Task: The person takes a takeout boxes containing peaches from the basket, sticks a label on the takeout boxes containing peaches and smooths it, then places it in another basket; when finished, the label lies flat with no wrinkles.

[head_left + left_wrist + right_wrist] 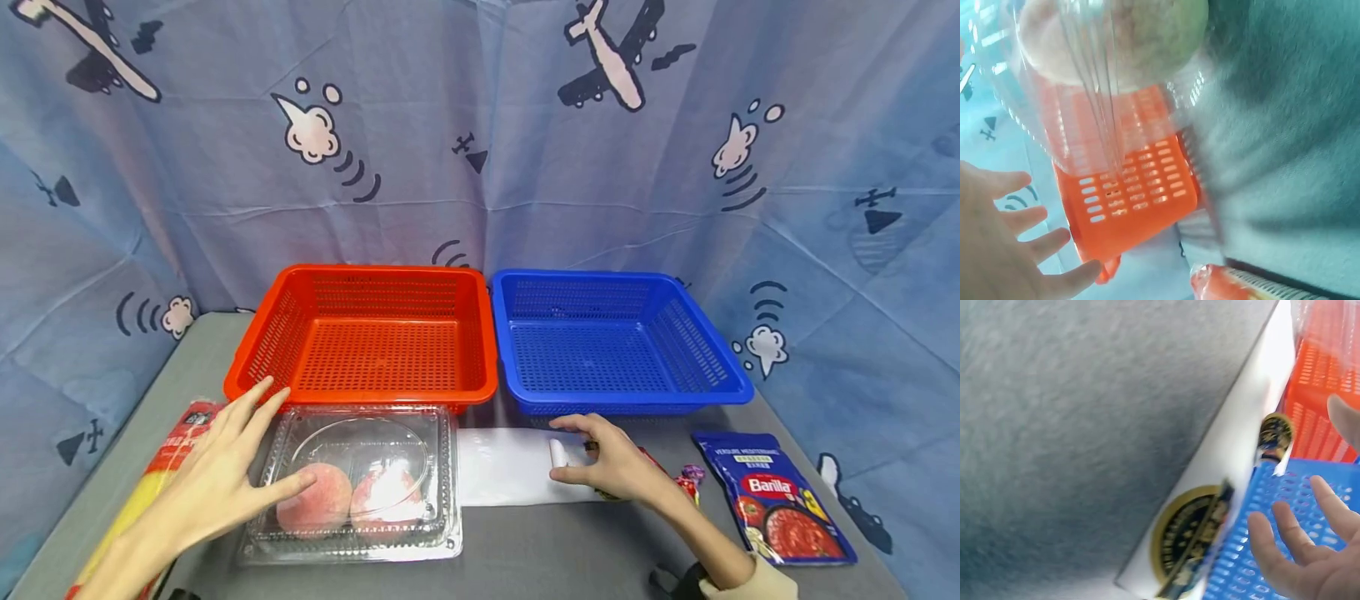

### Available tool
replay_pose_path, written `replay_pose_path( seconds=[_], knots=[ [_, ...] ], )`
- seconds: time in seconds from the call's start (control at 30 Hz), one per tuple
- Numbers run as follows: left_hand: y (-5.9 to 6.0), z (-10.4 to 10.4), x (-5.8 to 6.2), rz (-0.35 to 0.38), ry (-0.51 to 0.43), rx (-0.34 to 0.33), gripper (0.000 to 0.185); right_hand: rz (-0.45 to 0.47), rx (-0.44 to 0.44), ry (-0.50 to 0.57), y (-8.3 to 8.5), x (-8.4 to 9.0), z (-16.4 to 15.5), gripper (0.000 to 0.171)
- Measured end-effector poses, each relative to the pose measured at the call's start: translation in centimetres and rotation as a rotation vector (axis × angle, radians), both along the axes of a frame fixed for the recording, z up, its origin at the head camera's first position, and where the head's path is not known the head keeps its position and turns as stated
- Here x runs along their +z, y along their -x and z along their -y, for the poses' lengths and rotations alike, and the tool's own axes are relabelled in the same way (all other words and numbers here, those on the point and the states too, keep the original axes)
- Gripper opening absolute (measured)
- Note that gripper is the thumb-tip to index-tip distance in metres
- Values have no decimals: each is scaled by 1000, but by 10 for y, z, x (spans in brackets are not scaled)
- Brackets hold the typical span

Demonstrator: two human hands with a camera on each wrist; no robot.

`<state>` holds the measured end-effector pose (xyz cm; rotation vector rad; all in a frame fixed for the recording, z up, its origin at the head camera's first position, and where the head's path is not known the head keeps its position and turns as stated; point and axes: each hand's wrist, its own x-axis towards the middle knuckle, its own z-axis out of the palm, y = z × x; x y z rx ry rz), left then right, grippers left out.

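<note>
1. On the grey tabletop, in front of the two baskets, both hands were mid-reach; neither had lifted anything.
2. Left hand: grip wide, fingers straight and spread, thumb touching the lid of the clear clamshell box that held two peaches. No curl round the box.
3. The box sat flat on the tabletop, just in front of the orange basket, near its front rim.
4. Right hand: grip relaxed, fingers loosely bent over the right end of the white pack. Touching it or hovering just above: couldn't tell. The wrist view showed the fingers spread, holding nothing.
5. The white pack lay flat, just in front of the blue basket, between the box and a Barilla sauce pouch.
6. Judged step: approach, before any grasp.
7. Next move probably called for closing each grip across its item's edges. The box lid looked slick and springy, so it needed a firm two-sided hold; the flat pack needed an edge lifted first.
8. A red-yellow packet lay partly under the left forearm.
</note>
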<state>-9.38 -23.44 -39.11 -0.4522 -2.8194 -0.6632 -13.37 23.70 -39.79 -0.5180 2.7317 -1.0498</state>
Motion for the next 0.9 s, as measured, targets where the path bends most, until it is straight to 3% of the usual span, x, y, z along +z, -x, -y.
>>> replay_pose_path(
  seconds=[0.23, 0.37, 0.67, 0.9],
  knots=[
    [-10, -5, -9, -39, 4, -37, 115, 134, 14, -24, 6, -10, -9, 80],
    [-14, -7, -14, -43, 8, -50, 118, 155, 40, -25, 9, -16, -10, 77],
    [-16, -8, -26, -8, 4, -58, 119, 111, 75, -56, 13, -23, -9, 62],
    [-14, -6, -29, 49, -21, -67, 123, 74, 77, -96, 15, -25, -6, 65]
  ],
)
